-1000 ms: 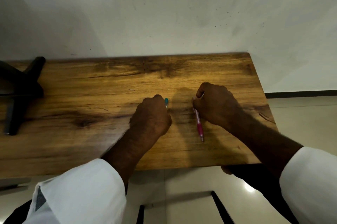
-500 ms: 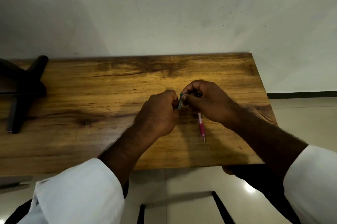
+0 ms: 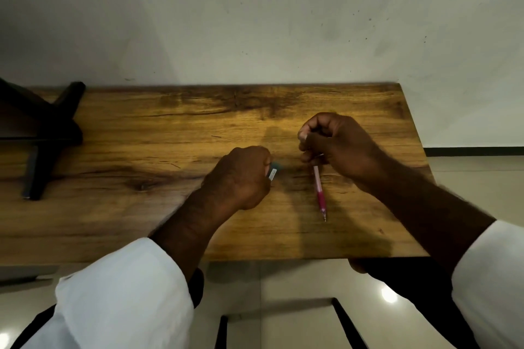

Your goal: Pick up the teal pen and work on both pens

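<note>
Left hand (image 3: 241, 178): fingers curled around a small teal pen with a pale silvery end (image 3: 273, 172), only that end showing, blurred.
Right hand (image 3: 337, 147): fingers curled; thumb and fingertips pinch something small I cannot make out.
Pink plastic pen (image 3: 319, 192): lies on the brown wooden tabletop (image 3: 141, 150), right of centre, tip toward the near edge, far end under the right hand.
Risk: the tiny pinched piece could slip and roll off the near edge; a wrist could nudge the pink pen away.
Far left: black metal stand (image 3: 42, 133).

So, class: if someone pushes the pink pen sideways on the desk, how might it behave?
The pink pen looks slim and round, so it would probably roll. It seems stiff and light. The right hand grips its top end, which likely stops that.
</note>
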